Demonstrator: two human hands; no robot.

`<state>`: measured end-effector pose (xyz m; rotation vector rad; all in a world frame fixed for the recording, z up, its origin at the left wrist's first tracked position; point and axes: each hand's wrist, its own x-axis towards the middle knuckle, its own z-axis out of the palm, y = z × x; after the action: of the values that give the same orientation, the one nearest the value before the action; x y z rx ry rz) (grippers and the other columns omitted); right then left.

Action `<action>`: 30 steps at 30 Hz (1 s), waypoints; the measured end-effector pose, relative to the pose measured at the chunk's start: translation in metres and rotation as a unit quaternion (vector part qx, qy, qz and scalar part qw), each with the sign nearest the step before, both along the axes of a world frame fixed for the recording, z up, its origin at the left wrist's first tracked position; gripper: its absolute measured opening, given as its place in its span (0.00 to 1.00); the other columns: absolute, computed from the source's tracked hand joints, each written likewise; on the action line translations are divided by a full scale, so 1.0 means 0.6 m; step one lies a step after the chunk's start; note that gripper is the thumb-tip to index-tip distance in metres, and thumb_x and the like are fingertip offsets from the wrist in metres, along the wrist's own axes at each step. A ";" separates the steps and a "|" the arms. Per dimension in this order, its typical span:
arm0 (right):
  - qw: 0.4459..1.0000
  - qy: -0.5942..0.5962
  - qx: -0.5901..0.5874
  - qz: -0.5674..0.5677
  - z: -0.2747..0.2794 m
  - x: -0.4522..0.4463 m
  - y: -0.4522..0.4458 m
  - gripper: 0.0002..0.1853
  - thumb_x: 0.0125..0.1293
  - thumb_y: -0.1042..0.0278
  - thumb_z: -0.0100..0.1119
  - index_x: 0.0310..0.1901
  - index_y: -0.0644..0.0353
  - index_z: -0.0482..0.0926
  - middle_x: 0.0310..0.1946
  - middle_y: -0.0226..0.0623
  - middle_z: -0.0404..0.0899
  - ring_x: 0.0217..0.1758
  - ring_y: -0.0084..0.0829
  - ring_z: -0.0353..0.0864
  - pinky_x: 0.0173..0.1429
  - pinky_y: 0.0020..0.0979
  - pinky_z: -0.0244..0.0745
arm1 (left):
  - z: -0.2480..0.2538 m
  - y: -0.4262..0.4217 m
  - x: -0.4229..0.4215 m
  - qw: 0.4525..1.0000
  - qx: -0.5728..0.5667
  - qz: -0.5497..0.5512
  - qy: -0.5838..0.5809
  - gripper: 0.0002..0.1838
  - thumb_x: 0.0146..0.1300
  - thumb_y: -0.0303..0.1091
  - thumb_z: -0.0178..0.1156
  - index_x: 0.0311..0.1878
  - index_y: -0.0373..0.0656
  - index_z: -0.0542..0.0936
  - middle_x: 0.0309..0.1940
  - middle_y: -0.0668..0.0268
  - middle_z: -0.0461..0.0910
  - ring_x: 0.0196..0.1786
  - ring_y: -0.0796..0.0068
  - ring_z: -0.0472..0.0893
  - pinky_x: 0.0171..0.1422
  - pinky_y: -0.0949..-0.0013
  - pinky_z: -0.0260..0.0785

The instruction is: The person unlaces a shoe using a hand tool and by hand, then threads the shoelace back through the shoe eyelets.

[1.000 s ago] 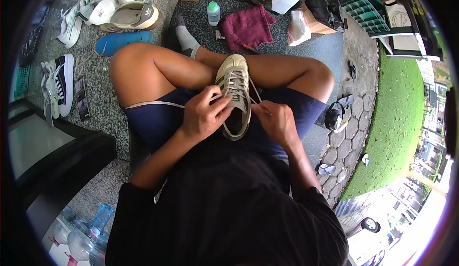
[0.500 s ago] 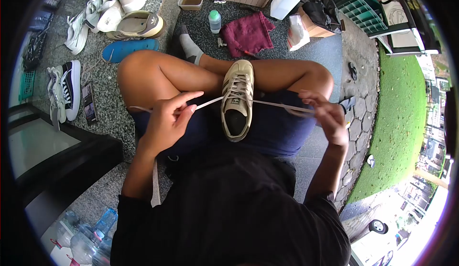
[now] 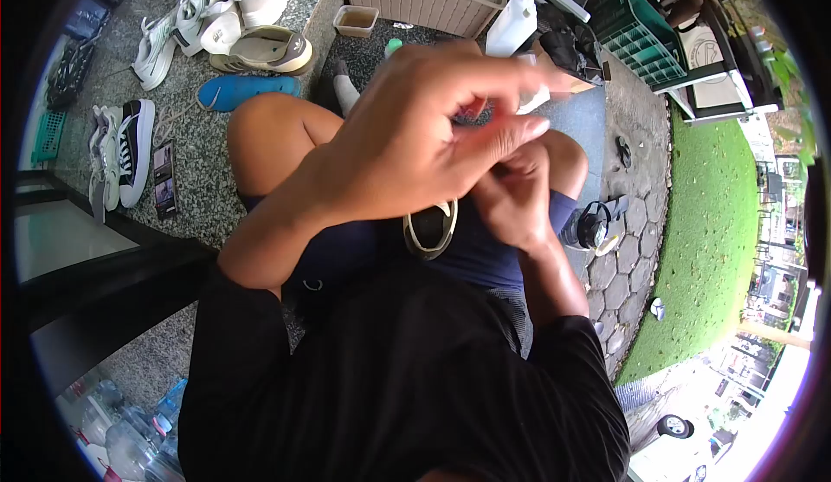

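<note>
My left hand [image 3: 407, 131] is raised close to the camera, its thumb and fingers pointing right and apart. The fingertips are blurred, and no lace shows between them. Behind and below its thumb, my right hand [image 3: 518, 200] has its fingers curled together; what they hold, if anything, is hidden. Between my thighs sits a cream lace-up sneaker [image 3: 430, 244]. Only its heel and collar show, as my left hand covers the front and the laces.
To the left lie several shoes, including a tan sneaker [image 3: 264, 51] and a black-and-white sneaker [image 3: 136, 153], plus a blue insole [image 3: 247, 92] and a phone [image 3: 164, 179]. A white jug [image 3: 511, 27], a plastic tub [image 3: 356, 21] and a green crate [image 3: 636, 36] stand ahead.
My left hand has risen toward the camera and swung right across the sneaker. My right hand has come inward beside it. The laces, stretched out to both sides before, are now hidden.
</note>
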<state>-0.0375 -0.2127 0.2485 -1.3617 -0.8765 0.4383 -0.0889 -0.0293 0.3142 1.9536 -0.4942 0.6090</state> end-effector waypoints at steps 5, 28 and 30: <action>0.983 0.112 0.000 0.146 0.014 0.071 -0.056 0.15 0.80 0.81 0.59 0.63 0.69 0.86 0.53 0.43 0.92 0.51 0.32 0.92 0.60 0.32 0.86 | -0.190 0.036 0.021 0.823 -0.307 -0.293 0.379 0.36 0.88 0.60 0.42 0.72 0.35 0.79 0.43 0.63 0.84 0.48 0.72 0.85 0.60 0.66 0.79; 0.944 -0.288 -0.134 0.084 -0.072 0.054 -0.017 0.12 0.53 0.83 0.66 0.41 0.64 0.81 0.47 0.42 0.86 0.52 0.49 0.85 0.59 0.44 0.82 | -0.247 0.090 -0.046 0.693 -0.455 -0.238 0.506 0.22 0.84 0.34 0.55 0.74 0.35 0.78 0.40 0.52 0.91 0.31 0.70 0.91 0.37 0.72 0.86; 0.937 -0.311 -0.135 0.084 -0.072 0.053 -0.014 0.13 0.53 0.83 0.67 0.41 0.63 0.81 0.47 0.42 0.86 0.53 0.49 0.85 0.59 0.44 0.82 | -0.238 0.084 -0.042 0.718 -0.429 -0.231 0.497 0.26 0.84 0.32 0.54 0.81 0.36 0.70 0.37 0.50 0.91 0.26 0.70 0.89 0.33 0.72 0.85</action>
<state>-0.0058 -0.2212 0.2052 -1.7233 -1.5049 0.2598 -0.1144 0.0213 0.1716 0.9325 0.0441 -0.5182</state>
